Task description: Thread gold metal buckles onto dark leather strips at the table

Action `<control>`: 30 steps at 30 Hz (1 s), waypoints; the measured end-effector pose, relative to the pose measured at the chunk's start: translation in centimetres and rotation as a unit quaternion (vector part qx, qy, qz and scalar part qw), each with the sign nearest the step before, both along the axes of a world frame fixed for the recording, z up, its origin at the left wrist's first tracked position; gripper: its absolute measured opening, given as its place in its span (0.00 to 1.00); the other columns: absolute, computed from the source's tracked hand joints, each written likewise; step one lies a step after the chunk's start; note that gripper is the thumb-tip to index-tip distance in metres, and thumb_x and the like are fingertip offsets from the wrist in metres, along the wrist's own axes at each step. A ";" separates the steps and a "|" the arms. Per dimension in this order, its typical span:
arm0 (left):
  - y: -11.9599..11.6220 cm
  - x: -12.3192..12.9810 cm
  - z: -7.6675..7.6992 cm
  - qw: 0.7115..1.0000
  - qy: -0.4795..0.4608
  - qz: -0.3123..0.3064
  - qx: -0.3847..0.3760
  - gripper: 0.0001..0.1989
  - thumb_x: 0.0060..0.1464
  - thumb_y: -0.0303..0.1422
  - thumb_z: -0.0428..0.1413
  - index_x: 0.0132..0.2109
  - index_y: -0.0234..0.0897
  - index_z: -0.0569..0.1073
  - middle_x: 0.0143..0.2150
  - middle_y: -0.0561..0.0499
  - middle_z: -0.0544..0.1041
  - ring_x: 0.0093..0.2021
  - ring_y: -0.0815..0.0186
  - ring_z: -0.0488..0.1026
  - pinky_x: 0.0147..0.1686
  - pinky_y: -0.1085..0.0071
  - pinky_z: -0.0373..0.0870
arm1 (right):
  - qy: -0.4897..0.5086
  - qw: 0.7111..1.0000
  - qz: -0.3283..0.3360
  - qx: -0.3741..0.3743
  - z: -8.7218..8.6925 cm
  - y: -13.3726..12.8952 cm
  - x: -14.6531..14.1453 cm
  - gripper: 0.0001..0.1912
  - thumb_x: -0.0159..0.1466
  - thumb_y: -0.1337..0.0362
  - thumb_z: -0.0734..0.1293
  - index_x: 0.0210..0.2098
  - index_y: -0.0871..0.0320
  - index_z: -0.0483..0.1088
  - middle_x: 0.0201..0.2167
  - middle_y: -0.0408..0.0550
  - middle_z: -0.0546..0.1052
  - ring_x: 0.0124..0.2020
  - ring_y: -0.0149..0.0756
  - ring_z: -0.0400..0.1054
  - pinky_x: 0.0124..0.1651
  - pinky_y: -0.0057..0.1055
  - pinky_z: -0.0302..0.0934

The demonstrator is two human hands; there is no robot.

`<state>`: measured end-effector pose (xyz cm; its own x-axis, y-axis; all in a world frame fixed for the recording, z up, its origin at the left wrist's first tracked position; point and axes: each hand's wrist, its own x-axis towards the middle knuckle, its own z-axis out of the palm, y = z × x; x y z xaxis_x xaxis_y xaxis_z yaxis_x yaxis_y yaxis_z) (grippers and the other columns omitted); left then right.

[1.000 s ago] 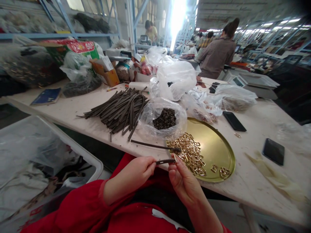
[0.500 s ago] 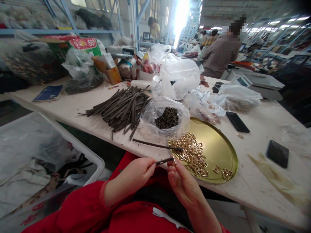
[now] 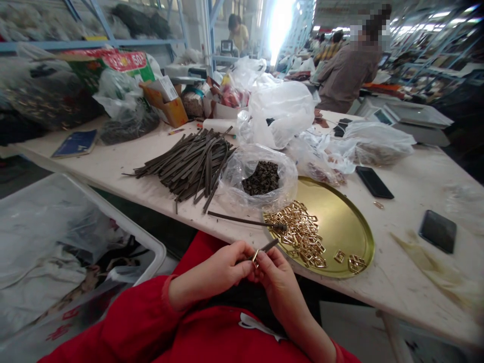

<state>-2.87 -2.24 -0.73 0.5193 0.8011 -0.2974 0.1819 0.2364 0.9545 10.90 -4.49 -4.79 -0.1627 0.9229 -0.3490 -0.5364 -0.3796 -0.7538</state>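
In front of my lap, my left hand (image 3: 223,266) is closed with its fingertips against a dark strap and a gold buckle (image 3: 255,256). My right hand (image 3: 278,282) meets it from the other side, thumb and fingers pinched at the same buckle. A short end of the dark strap (image 3: 270,245) sticks out past the right fingers; the rest of it is hidden by the hands. Just beyond lies a loose strap (image 3: 238,220), its tip over a heap of gold buckles (image 3: 302,239) on an oval gold tray (image 3: 340,222).
A pile of dark straps (image 3: 189,164) lies left of an open plastic bag (image 3: 230,184) of small dark pieces (image 3: 262,177). Two phones, one being a black phone (image 3: 374,182), rest at the right. A white bin (image 3: 159,252) stands at my left. A person (image 3: 348,70) works beyond the table.
My hands have come together at the buckle. The strap's end now points out past my right fingers, where before the strap stretched between the two hands.
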 end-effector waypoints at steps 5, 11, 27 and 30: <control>-0.2 0.0 -0.2 1.000 -0.016 0.006 -0.009 0.04 0.55 0.31 0.50 0.34 0.34 0.66 0.29 0.54 0.72 0.27 0.73 0.65 0.29 0.77 0.61 | -0.044 0.999 -0.008 0.031 -0.2 -0.4 0.0 0.10 0.57 0.59 0.68 0.28 0.58 0.65 0.20 0.37 0.68 0.20 0.23 0.59 0.24 0.22 0.55; -0.2 0.2 -1.3 0.999 -0.004 0.031 -0.024 0.08 0.55 0.35 0.50 0.32 0.34 0.65 0.26 0.55 0.71 0.25 0.73 0.64 0.26 0.77 0.59 | -0.114 0.991 -0.018 0.068 -0.4 -0.5 0.5 0.10 0.59 0.57 0.64 0.29 0.57 0.64 0.21 0.37 0.68 0.21 0.25 0.60 0.25 0.23 0.56; -0.3 0.3 -2.2 0.994 0.066 0.088 -0.025 0.08 0.51 0.35 0.51 0.30 0.35 0.65 0.22 0.59 0.65 0.22 0.74 0.59 0.22 0.78 0.53 | -0.406 0.822 -0.018 0.399 1.3 -0.8 3.2 0.12 0.64 0.69 0.55 0.42 0.53 0.67 0.33 0.45 0.70 0.37 0.34 0.64 0.39 0.31 0.60; -0.4 0.3 -2.2 0.993 0.064 0.093 -0.030 0.09 0.51 0.37 0.51 0.30 0.34 0.66 0.22 0.59 0.65 0.22 0.74 0.59 0.21 0.78 0.53 | -0.386 0.841 0.011 0.378 1.8 -0.6 3.4 0.10 0.64 0.69 0.58 0.40 0.51 0.68 0.34 0.44 0.68 0.37 0.32 0.64 0.39 0.29 0.60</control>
<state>-2.61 -2.67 -2.88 0.3192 0.8584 -0.4015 0.2489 0.3328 0.9095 14.27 -5.05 -2.99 -0.1768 0.9283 0.3271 0.2255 0.3617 -0.9046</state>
